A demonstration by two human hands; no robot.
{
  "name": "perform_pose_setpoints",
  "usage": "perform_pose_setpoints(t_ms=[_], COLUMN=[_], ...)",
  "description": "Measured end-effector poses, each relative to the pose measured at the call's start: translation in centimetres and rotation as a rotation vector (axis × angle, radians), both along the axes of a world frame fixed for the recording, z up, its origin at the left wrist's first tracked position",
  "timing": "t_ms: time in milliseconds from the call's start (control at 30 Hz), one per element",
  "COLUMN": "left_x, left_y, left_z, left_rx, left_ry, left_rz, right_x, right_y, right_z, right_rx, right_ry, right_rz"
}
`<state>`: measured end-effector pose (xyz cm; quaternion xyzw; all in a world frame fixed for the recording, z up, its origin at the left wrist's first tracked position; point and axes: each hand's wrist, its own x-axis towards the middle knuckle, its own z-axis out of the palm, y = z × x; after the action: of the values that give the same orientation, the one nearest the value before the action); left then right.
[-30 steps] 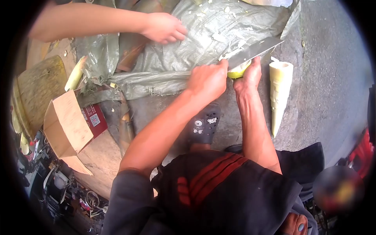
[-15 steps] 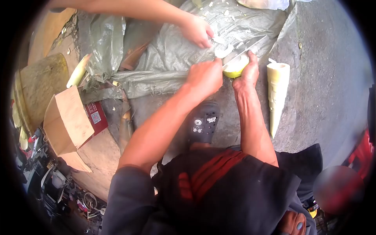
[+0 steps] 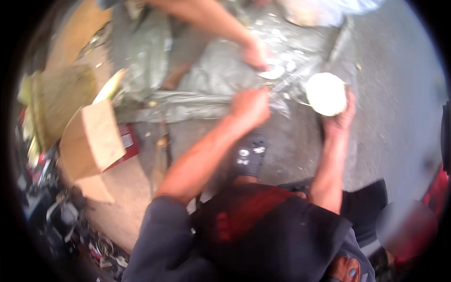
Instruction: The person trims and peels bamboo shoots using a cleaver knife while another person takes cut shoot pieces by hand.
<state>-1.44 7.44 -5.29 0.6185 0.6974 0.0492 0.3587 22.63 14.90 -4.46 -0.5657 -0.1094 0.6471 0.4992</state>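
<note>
My right hand [image 3: 346, 115] is wrapped round a peeled bamboo shoot [image 3: 325, 94], its broad white cut end facing up at me. A thin pale curl sticks out from its left side; the tapering part is hidden. To the left, my left hand [image 3: 251, 107] is closed on the handle of a knife [image 3: 287, 82], whose blade points up and right, apart from the shoot. Just above the knife, another person's hand [image 3: 256, 55] reaches in at a white slice [image 3: 272, 72]. Motion blurs much of the view.
A grey-green woven sheet [image 3: 206, 63] with scattered white scraps covers the ground ahead. An open cardboard box [image 3: 101, 136] stands left, with a pale shoot [image 3: 110, 86] behind it. A clear plastic bag [image 3: 319, 11] lies at the top. A black clog [image 3: 249, 155] is below my left hand.
My right hand has moved right, off the green-edged piece, and now holds the conical shoot that lay on the ground. The knife is away from that piece. The view has shifted slightly.
</note>
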Motion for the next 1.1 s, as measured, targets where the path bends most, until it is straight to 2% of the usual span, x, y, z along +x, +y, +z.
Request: perform_pose_setpoints(t_ms=[67, 167, 200, 267, 300, 400, 500, 600, 667, 733, 800, 833, 867, 933, 1033, 1100], left_x=[-0.1, 0.3, 0.2, -0.6, -1.0, -1.8, -3.1, -3.8, -4.2, -4.1, -4.2, -4.3, -4.4, -4.3, -4.2, -4.1], left_y=[-2.4, -6.7, -7.7, -8.5, -9.0, -11.0, -12.5, -14.1, -15.1, -16.3, -17.2, -17.8, -18.3, -19.1, -20.8, -21.4], left_z=[0.8, 1.1, 1.2, 3.4, 3.5, 3.1, 3.6, 3.9, 5.2, 3.3, 3.9, 4.5, 4.8, 4.5, 5.0, 3.7], left_rx=[0.012, 0.039, -0.002, -0.144, -0.129, -0.105, -0.117, -0.159, -0.177, -0.167, -0.157, -0.179, -0.203, -0.211, -0.181, -0.149], left_ry=[-0.032, -0.193, -0.173, -0.259, -0.27, -0.311, -0.345, -0.332, -0.36, -0.297, -0.286, -0.282, -0.271, -0.291, -0.297, -0.321], left_rz=[0.036, 0.19, 0.203, 0.318, 0.377, 0.47, 0.512, 0.549, 0.623, 0.638, 0.675, 0.686, 0.703, 0.756, 0.82, 0.84], right_x=[0.0, -5.2, -7.1, -11.7, -14.0, -18.8, -22.0, -24.5, -26.5, -30.0, -36.2, -40.0, -43.9, -52.2, -53.4, -48.7], right_y=[1.6, 1.9, 1.9, 1.2, 0.8, -0.7, -1.3, -2.6, -3.1, -3.5, -4.4, -5.0, -4.7, -5.9, -6.1, -4.7], right_z=[2.0, 6.9, 7.5, 9.1, 9.7, 12.6, 15.5, 18.9, 20.7, 22.9, 27.4, 30.1, 33.1, 35.8, 38.7, 37.5], right_rx=[0.071, 0.32, 0.363, 0.387, 0.58, 0.629, 0.575, 0.654, 0.855, 1.087, 1.204, 1.233, 1.132, 1.168, 1.26, 1.321], right_ry=[-0.016, -0.217, -0.311, -0.286, -0.408, -0.281, -0.082, -0.2, -0.275, -0.329, -0.158, 0.015, -0.062, 0.386, 0.335, 0.196], right_rz=[0.262, 0.845, 1.011, 1.314, 1.412, 1.524, 1.486, 1.62, 1.734, 1.784, 1.756, 1.711, 1.807, 1.699, 1.617, 1.598])
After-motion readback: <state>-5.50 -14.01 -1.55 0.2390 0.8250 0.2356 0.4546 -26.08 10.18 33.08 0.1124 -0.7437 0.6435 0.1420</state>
